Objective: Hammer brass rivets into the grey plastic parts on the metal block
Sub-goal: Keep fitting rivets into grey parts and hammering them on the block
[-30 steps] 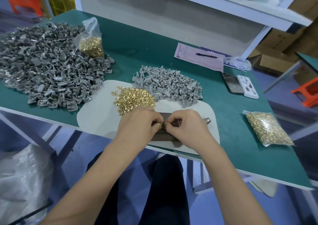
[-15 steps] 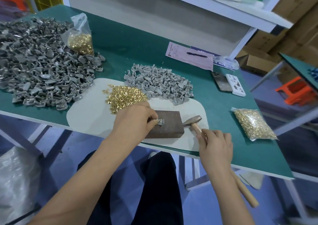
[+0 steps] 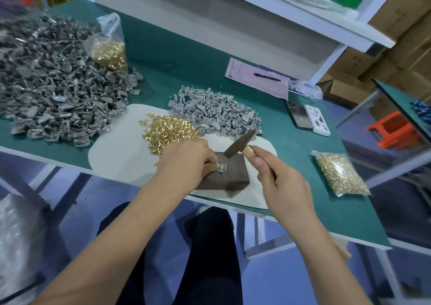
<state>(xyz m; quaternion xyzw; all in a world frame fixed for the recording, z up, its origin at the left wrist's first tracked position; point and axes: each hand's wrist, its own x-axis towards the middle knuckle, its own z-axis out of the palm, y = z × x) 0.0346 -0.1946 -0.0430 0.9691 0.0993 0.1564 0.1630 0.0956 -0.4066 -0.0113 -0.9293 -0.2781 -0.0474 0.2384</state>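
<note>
Left hand pins part; two bags hold rivets.

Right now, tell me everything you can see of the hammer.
The hammer is small, with a dark, worn metal head and a pale wooden handle. The right hand grips the handle close behind the head, covering most of it. The head is raised and tilted, its lower end over the far edge of the dark metal block, just beyond the grey plastic part that the left hand pinches there. Whether it touches the block cannot be told.
</note>
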